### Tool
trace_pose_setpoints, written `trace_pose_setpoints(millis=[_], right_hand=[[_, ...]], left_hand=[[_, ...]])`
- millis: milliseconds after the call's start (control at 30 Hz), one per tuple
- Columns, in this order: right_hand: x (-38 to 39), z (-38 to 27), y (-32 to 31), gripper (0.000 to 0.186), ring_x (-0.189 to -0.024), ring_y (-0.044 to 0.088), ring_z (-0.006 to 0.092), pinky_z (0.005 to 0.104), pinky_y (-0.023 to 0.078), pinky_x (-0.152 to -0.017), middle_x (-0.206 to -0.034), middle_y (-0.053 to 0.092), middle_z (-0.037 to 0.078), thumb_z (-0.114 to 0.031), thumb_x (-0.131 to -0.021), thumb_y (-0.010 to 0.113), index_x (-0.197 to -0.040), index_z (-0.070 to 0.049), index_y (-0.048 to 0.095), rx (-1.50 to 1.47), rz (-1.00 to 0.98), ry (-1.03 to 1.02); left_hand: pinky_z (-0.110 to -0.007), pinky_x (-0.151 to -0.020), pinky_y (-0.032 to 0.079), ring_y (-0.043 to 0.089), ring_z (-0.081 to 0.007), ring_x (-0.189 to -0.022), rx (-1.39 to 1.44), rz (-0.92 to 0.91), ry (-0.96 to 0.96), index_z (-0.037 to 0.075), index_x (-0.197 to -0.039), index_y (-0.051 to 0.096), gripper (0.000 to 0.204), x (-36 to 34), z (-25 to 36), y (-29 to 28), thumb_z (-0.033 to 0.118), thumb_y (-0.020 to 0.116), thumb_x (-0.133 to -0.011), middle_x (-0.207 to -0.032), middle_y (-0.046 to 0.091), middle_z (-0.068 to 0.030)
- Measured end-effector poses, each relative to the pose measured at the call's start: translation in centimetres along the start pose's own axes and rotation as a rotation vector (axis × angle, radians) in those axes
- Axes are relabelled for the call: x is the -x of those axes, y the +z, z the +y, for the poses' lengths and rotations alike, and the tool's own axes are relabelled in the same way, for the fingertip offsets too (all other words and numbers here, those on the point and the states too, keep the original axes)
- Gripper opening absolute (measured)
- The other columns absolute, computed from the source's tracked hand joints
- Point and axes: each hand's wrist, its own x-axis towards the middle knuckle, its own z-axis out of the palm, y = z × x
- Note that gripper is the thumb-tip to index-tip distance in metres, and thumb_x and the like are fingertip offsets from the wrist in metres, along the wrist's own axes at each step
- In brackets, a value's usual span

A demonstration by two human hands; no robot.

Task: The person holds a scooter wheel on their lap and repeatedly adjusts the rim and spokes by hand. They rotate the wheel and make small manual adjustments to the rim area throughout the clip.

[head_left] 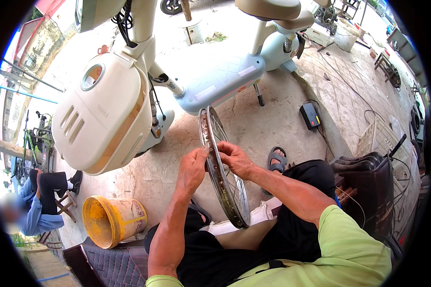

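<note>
A spoked wheel rim (221, 184) stands upright and slightly tilted between my knees, its worn, rust-spotted outer channel facing me. My left hand (193, 166) is closed at the rim's left edge, thumb and fingers pinched near the spoke holes. From the other side my right hand (235, 160) curls its fingers over the right edge, close to the thin spokes. Whether those fingers also pinch a spoke or another small part is hidden. The rim's lower end rests near a pale cloth-like piece (261, 216) at my lap.
A cream and light-blue electric scooter (220, 81) with a large front basket (100, 115) stands ahead. A yellow-stained bucket (111, 217) lies tipped at left, near a seated person (38, 201). A black charger (310, 116) with cable, a white crate (378, 138) and dark seats (364, 191) are at right.
</note>
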Motion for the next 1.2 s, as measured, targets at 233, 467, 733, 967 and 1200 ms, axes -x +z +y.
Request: trace_pose_setpoints(millis=[233,467,733,967,1200], right_hand=[[-0.1,0.1,0.2,0.022,-0.094,0.061,0.0078,0.0275,0.051,-0.089,-0.101,0.064,-0.001,-0.024,-0.104,0.057,-0.115,-0.005,0.061,-0.020,0.026,0.007],[-0.3,0.4,-0.4,0.020,-0.090,0.062,0.0085,0.0290,0.053,-0.085,-0.099,0.064,-0.001,-0.023,-0.104,0.058,-0.115,-0.006,0.061,-0.077,-0.019,0.028],[0.0,0.4,0.0,0.025,-0.093,0.061,0.0075,0.0274,0.051,-0.089,-0.103,0.064,-0.001,-0.027,-0.104,0.056,-0.117,-0.005,0.061,-0.020,0.014,-0.049],[0.0,-0.9,0.6,0.020,-0.092,0.062,0.0090,0.0297,0.053,-0.087,-0.102,0.064,0.000,-0.022,-0.102,0.061,-0.113,-0.005,0.061,-0.035,0.028,0.050],[-0.1,0.1,-0.4,0.023,-0.096,0.059,0.0063,0.0263,0.050,-0.089,-0.103,0.063,-0.001,-0.024,-0.103,0.059,-0.116,-0.006,0.060,-0.008,-0.015,0.006]], left_hand=[[-0.026,-0.060,0.043,0.051,-0.0074,-0.065,0.013,0.003,0.007,-0.002,-0.090,0.066,0.044,0.0,-0.2,-0.1,0.036,0.052,-0.105,-0.072,0.059,0.0009],[-0.025,-0.058,0.042,0.051,-0.0073,-0.064,0.050,-0.011,-0.008,-0.002,-0.088,0.066,0.044,-0.3,-0.5,0.0,0.036,0.052,-0.104,-0.071,0.059,0.0013],[-0.025,-0.058,0.040,0.049,-0.0074,-0.064,-0.010,-0.006,-0.014,-0.002,-0.088,0.066,0.044,0.0,0.4,0.1,0.037,0.052,-0.104,-0.070,0.057,0.0019],[-0.026,-0.058,0.041,0.050,-0.0074,-0.064,0.016,0.005,-0.019,-0.002,-0.088,0.066,0.043,0.0,-0.1,-0.1,0.035,0.052,-0.104,-0.071,0.057,0.0020],[-0.026,-0.059,0.042,0.050,-0.0077,-0.065,-0.001,0.002,-0.002,-0.002,-0.087,0.066,0.042,0.0,0.2,0.1,0.034,0.052,-0.104,-0.071,0.058,0.0015]])
